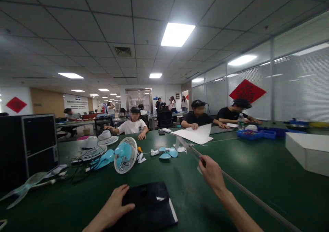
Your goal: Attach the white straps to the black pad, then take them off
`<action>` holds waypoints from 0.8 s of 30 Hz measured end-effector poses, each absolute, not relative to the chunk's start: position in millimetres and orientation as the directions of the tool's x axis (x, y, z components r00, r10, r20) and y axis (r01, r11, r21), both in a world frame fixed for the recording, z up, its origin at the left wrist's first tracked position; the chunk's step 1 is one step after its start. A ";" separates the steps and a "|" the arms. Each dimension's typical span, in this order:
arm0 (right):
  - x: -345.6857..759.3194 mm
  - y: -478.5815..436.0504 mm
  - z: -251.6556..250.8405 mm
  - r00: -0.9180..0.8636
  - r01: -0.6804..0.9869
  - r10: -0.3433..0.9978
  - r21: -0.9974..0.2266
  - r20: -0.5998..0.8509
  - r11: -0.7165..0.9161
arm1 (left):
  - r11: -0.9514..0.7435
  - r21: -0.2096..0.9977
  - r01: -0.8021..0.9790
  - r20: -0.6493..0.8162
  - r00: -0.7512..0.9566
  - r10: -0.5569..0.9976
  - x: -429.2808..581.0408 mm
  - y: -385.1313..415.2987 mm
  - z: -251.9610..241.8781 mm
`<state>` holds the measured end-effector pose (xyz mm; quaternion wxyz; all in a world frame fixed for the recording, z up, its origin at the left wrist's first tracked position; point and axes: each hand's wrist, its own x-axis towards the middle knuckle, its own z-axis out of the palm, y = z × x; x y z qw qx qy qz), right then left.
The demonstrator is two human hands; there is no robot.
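My left hand (117, 204) rests on the left side of a flat black folder-like thing (151, 204), its thumb and fingers apart. A white edge and a small white patch show on the folder's right side. My right hand (210, 172) has its fingers closed around a long, thin, pale rod (246, 189). That rod slants from the lower right up to the middle of the table, where its far end widens into a bent white piece (181, 141). Beyond the folder lie light-blue fan blades (167, 152) beside small white pieces.
A white fan cage with blue blades (125, 155) and more fan parts (91, 151) lie left on the green table (246, 156). A black computer case (28, 144) stands far left. Co-workers sit opposite, one with white sheets (194, 135). Blue trays (249, 134) and a white box (308, 151) are right.
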<state>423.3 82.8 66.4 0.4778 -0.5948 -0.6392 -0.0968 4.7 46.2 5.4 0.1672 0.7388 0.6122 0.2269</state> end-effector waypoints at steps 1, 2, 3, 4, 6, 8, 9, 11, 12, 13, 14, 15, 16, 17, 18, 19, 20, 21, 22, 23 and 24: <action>418.7 79.8 68.6 0.179 0.795 0.661 -0.503 0.729 0.340 | -0.208 0.532 0.821 0.186 0.127 0.974 4.1 48.2 6.3; 412.9 76.4 70.5 0.185 0.724 0.675 -0.564 0.714 0.398 | -0.226 0.540 0.811 0.252 0.100 0.963 3.8 49.5 8.8; 406.0 72.6 72.3 0.181 0.643 0.704 -0.624 0.687 0.444 | -0.245 0.549 0.799 0.323 0.067 0.944 3.5 50.1 12.8; 398.6 68.5 74.0 0.160 0.559 0.740 -0.678 0.653 0.478 | -0.261 0.560 0.786 0.390 0.027 0.920 3.1 49.8 17.9; 383.8 60.5 76.6 0.079 0.400 0.809 -0.762 0.583 0.510 | -0.286 0.584 0.759 0.499 -0.058 0.865 1.4 46.7 30.4; 371.1 53.5 77.5 -0.026 0.260 0.857 -0.824 0.515 0.503 | -0.304 0.610 0.732 0.574 -0.144 0.806 -1.9 41.3 43.0; 366.0 50.6 77.2 -0.078 0.198 0.875 -0.853 0.477 0.483 | -0.308 0.626 0.716 0.598 -0.188 0.779 -4.1 38.2 48.5; 357.9 46.2 75.1 -0.176 0.092 0.902 -0.905 0.395 0.415 | -0.320 0.664 0.676 0.605 -0.234 0.761 -8.8 32.6 56.9; 354.6 44.5 73.4 -0.223 0.052 0.909 -0.926 0.353 0.373 | -0.322 0.690 0.649 0.588 -0.242 0.772 -10.8 30.4 59.7; 351.8 43.1 71.5 -0.266 0.021 0.913 -0.945 0.310 0.327 | -0.322 0.715 0.620 0.558 -0.229 0.797 -12.1 28.6 61.7; 349.3 42.0 69.6 -0.304 0.000 0.914 -0.960 0.268 0.281 | -0.320 0.740 0.592 0.519 -0.200 0.831 -12.5 27.2 62.9; 346.9 41.0 67.8 -0.338 -0.013 0.913 -0.971 0.228 0.238 | -0.313 0.762 0.566 0.473 -0.158 0.867 -11.8 26.1 63.4; 344.7 40.3 66.2 -0.364 -0.019 0.912 -0.980 0.192 0.199 | -0.304 0.781 0.545 0.425 -0.107 0.899 -10.0 25.2 63.4; 342.7 39.7 64.7 -0.384 -0.018 0.909 -0.986 0.160 0.166 | -0.296 0.794 0.532 0.380 -0.053 0.924 -7.1 24.3 63.0; 340.9 39.4 63.4 -0.400 -0.012 0.907 -0.990 0.133 0.140 | -0.291 0.799 0.526 0.341 0.002 0.940 -3.2 23.3 62.4; 339.4 39.4 62.0 -0.408 -0.006 0.906 -0.993 0.113 0.121 | -0.288 0.799 0.527 0.306 0.055 0.950 1.3 22.1 61.8; 338.1 39.6 60.7 -0.413 -0.002 0.905 -0.994 0.099 0.108 | -0.290 0.793 0.536 0.277 0.107 0.955 6.2 20.8 61.2; 337.2 40.2 59.1 -0.417 0.000 0.905 -0.995 0.089 0.098 | -0.296 0.783 0.548 0.253 0.155 0.955 11.2 19.3 60.8; 336.4 41.1 57.4 -0.420 -0.001 0.904 -0.996 0.083 0.091 | -0.299 0.776 0.556 0.230 0.192 0.954 15.8 17.6 60.7; 335.8 42.1 55.5 -0.424 -0.003 0.902 -0.996 0.080 0.087 | -0.294 0.772 0.563 0.213 0.206 0.955 19.8 15.9 61.1; 335.3 43.2 53.5 -0.428 -0.008 0.900 -0.996 0.080 0.085 | -0.279 0.776 0.565 0.195 0.205 0.959 23.0 14.2 61.8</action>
